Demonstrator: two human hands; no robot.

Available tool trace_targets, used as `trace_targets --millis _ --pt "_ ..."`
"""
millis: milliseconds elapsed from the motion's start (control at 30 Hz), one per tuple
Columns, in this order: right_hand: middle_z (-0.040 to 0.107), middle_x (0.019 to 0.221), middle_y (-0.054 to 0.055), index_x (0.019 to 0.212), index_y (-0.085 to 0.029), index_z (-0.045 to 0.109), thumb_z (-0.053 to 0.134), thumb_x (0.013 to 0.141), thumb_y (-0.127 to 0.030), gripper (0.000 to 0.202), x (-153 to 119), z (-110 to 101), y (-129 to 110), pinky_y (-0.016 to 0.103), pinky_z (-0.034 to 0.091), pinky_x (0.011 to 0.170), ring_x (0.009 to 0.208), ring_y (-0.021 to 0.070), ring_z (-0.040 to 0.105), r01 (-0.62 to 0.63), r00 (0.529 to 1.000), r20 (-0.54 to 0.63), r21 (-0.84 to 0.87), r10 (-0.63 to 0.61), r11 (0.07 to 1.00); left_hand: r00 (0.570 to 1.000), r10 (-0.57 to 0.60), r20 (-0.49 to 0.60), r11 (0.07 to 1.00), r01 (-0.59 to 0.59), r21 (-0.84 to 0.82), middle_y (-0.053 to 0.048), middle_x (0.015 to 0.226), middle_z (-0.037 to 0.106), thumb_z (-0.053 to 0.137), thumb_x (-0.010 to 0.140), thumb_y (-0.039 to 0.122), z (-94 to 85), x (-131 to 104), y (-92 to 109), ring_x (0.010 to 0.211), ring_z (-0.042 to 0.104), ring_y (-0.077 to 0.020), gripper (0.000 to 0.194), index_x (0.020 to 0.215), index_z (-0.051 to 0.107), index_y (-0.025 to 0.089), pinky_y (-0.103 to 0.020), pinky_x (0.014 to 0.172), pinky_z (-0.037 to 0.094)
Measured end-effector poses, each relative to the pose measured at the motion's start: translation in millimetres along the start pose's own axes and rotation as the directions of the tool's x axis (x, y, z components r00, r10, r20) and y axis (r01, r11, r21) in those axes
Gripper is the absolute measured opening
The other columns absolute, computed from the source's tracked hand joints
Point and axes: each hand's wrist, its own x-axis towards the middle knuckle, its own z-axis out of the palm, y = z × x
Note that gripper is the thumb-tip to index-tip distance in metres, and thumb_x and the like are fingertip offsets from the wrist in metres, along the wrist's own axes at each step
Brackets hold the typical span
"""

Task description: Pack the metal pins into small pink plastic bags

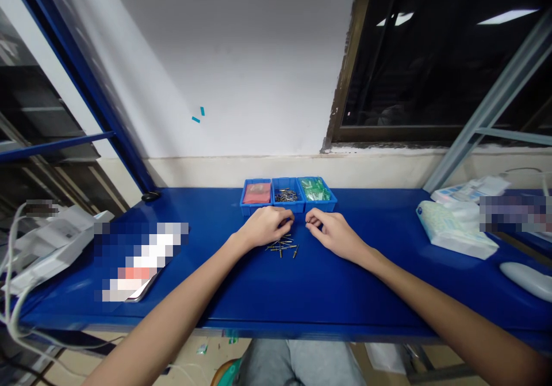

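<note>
My left hand (269,226) is curled just in front of the blue bins, its fingertips pressed together. A loose pile of thin metal pins (281,248), brass and silver in colour, lies on the table right below it. My right hand (333,232) faces it across a small gap, thumb and fingers pinched. A tiny dark speck shows at the right fingertips; what either hand holds is too small to tell. Behind the hands, the middle blue bin (288,206) contains many similar metal pins.
A left blue bin (255,206) holds pink-red packets, a right blue bin (319,206) green-tinted packets. Left on the blue table (259,299) lies a partly blurred phone-like object (144,288). A tissue pack (457,233) and a white rounded object (526,279) lie right.
</note>
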Motion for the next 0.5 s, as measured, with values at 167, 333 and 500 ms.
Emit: trace_targets --millis 167,333,500 --pt "0.068 0.083 0.003 0.085 -0.02 0.062 0.057 0.09 -0.026 0.009 1.2 -2.2 -9.1 0.024 0.046 0.061 0.071 0.0156 0.063 -0.034 0.995 -0.088 0.096 0.042 0.995 0.999 0.034 -0.005 0.996 -0.035 -0.08 -0.004 0.086 0.069 0.053 0.097 0.034 0.2 -0.5 3.9 0.075 0.065 -0.0166 0.022 0.106 0.065 0.018 -0.026 0.07 0.046" --pt "0.068 0.082 0.003 0.083 -0.02 0.066 0.062 0.087 -0.03 0.011 0.4 1.0 -13.3 0.025 0.046 0.059 0.073 0.017 0.062 -0.091 0.988 -0.101 0.21 0.115 0.973 0.999 0.052 -0.004 0.98 -0.052 -0.19 -0.002 0.083 0.069 0.057 0.097 0.034 1.2 1.0 10.4 0.071 0.064 -0.0157 0.026 0.116 0.064 0.018 -0.024 0.066 0.045" --pt "0.066 0.08 0.002 0.085 -0.02 0.068 0.063 0.088 -0.028 0.01 -1.4 4.2 -11.6 0.024 0.042 0.057 0.068 0.0151 0.059 -0.07 0.988 -0.123 0.179 0.093 0.981 0.998 0.065 -0.022 0.975 -0.068 -0.213 -0.004 0.084 0.07 0.054 0.097 0.026 3.5 2.3 11.5 0.071 0.064 -0.0148 0.019 0.095 0.07 0.016 -0.024 0.068 0.044"
